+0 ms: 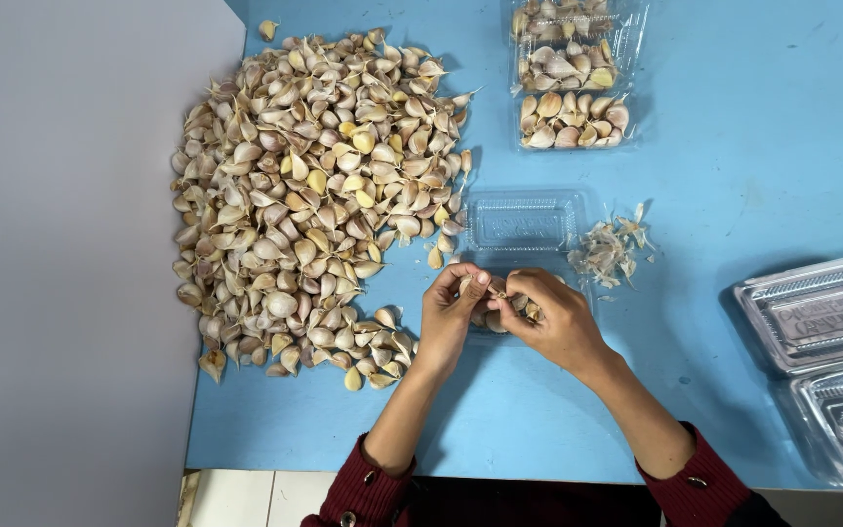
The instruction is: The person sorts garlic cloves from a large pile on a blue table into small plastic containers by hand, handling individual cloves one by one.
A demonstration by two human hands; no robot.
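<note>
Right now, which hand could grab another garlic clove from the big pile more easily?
Probably the left hand. It sits right beside the garlic pile, while the right hand is farther over, nearer the peel scraps.

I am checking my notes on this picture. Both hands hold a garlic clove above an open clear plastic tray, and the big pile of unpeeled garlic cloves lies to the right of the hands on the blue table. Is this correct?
Not quite: in the head view the big pile of unpeeled garlic cloves lies left of the hands, not right. The left hand and right hand do hold a garlic clove above the open clear plastic tray on the blue table.
</note>
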